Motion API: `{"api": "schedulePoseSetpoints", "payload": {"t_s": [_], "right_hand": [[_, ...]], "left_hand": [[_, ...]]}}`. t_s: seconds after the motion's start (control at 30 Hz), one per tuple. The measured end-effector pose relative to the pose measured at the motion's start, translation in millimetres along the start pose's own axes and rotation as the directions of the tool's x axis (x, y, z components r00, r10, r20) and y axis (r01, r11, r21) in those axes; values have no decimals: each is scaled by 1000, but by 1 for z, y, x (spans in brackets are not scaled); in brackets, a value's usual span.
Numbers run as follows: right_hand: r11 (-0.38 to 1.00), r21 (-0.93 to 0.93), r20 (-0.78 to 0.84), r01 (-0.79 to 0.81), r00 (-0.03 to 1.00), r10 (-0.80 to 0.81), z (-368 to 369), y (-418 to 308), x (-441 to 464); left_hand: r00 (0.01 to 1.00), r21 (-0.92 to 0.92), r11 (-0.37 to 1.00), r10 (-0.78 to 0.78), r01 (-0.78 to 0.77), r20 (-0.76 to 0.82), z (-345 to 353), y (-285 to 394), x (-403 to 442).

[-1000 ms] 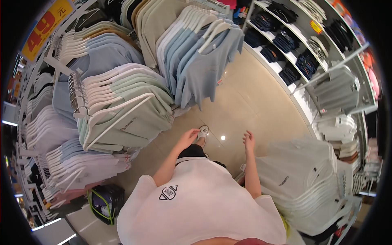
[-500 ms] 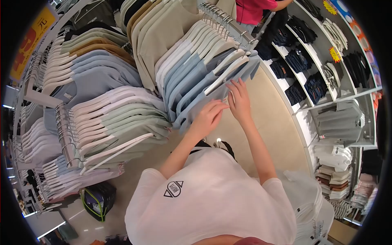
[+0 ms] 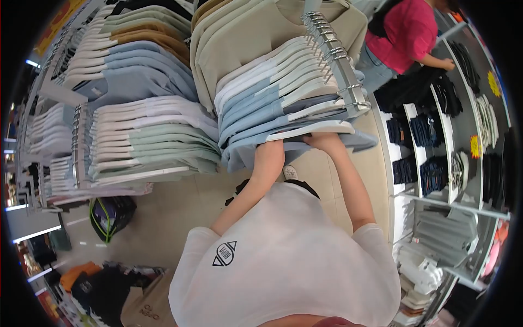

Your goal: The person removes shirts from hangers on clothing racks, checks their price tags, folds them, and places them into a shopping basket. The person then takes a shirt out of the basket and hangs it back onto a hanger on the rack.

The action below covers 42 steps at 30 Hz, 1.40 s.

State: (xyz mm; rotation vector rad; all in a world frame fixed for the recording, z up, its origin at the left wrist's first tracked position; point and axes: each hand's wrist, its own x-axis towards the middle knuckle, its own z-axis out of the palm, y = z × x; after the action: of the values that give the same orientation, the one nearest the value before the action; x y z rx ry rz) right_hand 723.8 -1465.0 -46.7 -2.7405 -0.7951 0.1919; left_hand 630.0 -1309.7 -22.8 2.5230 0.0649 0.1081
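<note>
We note, at the upper centre of the frame, a metal rail [image 3: 342, 68] bearing the front blue shirt [image 3: 238, 158], its white hanger [image 3: 313, 130] above the left hand [image 3: 271, 150] and right hand [image 3: 326, 141] at its upper edge, fingertips hidden, grips we cannot tell.

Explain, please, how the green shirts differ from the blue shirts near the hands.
The green shirts hang from the left rail, but the blue shirts hang from the right rail. The left hand and right hand are at the front of the blue shirts, while neither is at the green shirts. Both groups hang closely packed on pale hangers.
</note>
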Motion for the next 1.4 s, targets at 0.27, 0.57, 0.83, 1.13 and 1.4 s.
{"api": "schedulePoseSetpoints", "payload": {"t_s": [0.27,0.57,0.83,1.13,1.4], "right_hand": [[948,226,-100,226,973,-208,52,31,18],[953,257,73,159,980,-183,33,29,2],[634,769,12,75,991,-132,-46,26,-39],[55,991,136,-124,895,-426,-26,69,-42],[-67,980,133,-188,865,-484,-16,75,-45]], "left_hand": [[991,124,992,9,8,-132,58,-14,8],[992,29,1000,5,-2,-123,63,-14,15],[989,-23,997,-78,75,-130,33,36,-7],[623,170,985,151,-29,-768,63,67,-39],[488,162,978,207,-133,-848,69,69,-49]]}}
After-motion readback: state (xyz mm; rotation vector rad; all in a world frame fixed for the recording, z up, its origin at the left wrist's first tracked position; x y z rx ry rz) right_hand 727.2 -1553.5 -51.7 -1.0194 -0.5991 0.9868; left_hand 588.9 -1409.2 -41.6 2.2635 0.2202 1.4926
